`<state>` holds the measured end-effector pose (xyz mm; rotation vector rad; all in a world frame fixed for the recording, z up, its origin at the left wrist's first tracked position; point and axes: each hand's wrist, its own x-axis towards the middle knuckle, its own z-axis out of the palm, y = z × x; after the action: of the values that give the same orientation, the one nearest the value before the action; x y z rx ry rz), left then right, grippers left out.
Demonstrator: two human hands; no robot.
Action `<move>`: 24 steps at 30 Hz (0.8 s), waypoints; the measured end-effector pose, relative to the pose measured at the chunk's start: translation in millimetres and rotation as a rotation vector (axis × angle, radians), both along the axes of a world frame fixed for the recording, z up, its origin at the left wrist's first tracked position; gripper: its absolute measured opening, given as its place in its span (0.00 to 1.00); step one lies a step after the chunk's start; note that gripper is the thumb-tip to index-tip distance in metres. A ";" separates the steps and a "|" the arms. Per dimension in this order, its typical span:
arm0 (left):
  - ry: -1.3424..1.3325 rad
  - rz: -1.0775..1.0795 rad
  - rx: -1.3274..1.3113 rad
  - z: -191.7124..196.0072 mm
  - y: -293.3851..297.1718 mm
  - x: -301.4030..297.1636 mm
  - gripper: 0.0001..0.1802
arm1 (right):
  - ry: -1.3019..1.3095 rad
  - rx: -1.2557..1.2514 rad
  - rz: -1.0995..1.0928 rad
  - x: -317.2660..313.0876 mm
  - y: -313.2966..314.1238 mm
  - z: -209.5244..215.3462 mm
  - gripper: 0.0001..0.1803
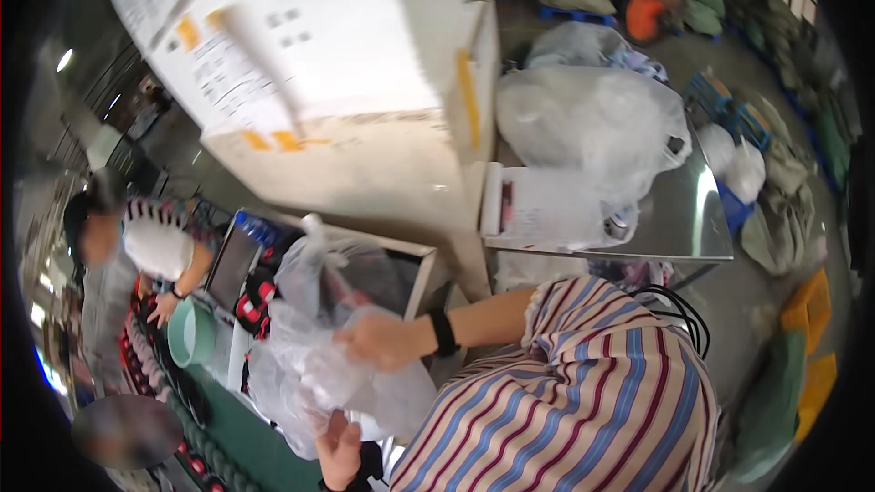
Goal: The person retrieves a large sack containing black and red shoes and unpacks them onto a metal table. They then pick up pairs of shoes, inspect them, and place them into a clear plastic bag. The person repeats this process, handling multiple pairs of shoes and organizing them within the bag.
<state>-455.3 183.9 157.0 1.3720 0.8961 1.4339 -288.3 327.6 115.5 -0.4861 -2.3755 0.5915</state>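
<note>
In front of me bulges a clear, crumpled plastic bag [314,360]; something reddish shows dimly behind its film near the top. My right hand [381,341], a black band at its wrist, is closed on the bag's near side, its fingers slightly blurred. Lower down, my left hand [340,449] has its thumb and fingers at the bag's bottom edge, pinching the film. What the bag contains is hard to make out. Red and black parts [257,305] lie just beyond it.
A green conveyor belt [246,451] carries rows of small items at left. A co-worker's hand [164,308] is by a pale green bowl [190,334]. A large white cabinet [346,155] stands ahead. Right of it, a metal table [684,228] bears filled plastic bags [592,118] and papers.
</note>
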 end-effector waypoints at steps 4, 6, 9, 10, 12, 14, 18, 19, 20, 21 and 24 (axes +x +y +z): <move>0.472 -0.104 0.175 51.1 36.5 68.5 0.37 | 0.635 0.221 -0.662 183.6 31.3 5.2 0.24; 0.294 -0.275 0.161 49.0 49.1 96.6 0.36 | 0.929 0.067 -0.997 279.3 24.1 6.3 0.24; 0.532 -0.410 0.139 29.3 80.9 171.0 0.30 | 1.564 0.031 -1.098 420.4 -14.7 27.7 0.25; 0.643 -0.648 0.111 31.0 102.3 208.8 0.28 | 1.747 0.083 -1.053 461.9 -40.2 37.4 0.26; 0.753 -0.779 0.484 9.7 127.8 286.2 0.28 | 1.933 0.136 -0.918 513.6 -82.9 50.1 0.27; 0.781 -0.925 0.579 -24.4 137.0 365.8 0.30 | 1.792 0.169 -0.820 542.4 -120.0 41.7 0.29; 1.066 -0.949 0.742 -77.6 132.1 485.2 0.29 | 1.549 0.104 -0.255 576.3 -185.2 -18.3 0.30; 1.132 -0.962 0.827 -89.3 126.2 493.8 0.26 | 1.743 0.087 -0.624 565.7 -198.8 -26.1 0.31; 1.193 -0.971 0.912 -101.2 117.4 496.5 0.23 | 1.902 0.064 -1.012 556.6 -208.7 -27.8 0.31; 1.251 -0.979 1.008 -114.0 110.4 500.6 0.21 | 1.890 0.063 -1.157 560.0 -217.2 -28.9 0.31; 1.254 -0.996 1.135 -167.5 116.2 492.3 0.11 | 1.795 -0.077 -1.259 571.2 -244.6 -46.0 0.31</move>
<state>37.0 300.1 -10.5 3.0512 -0.2052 0.0238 282.9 83.0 69.5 -0.8072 -0.1642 0.2128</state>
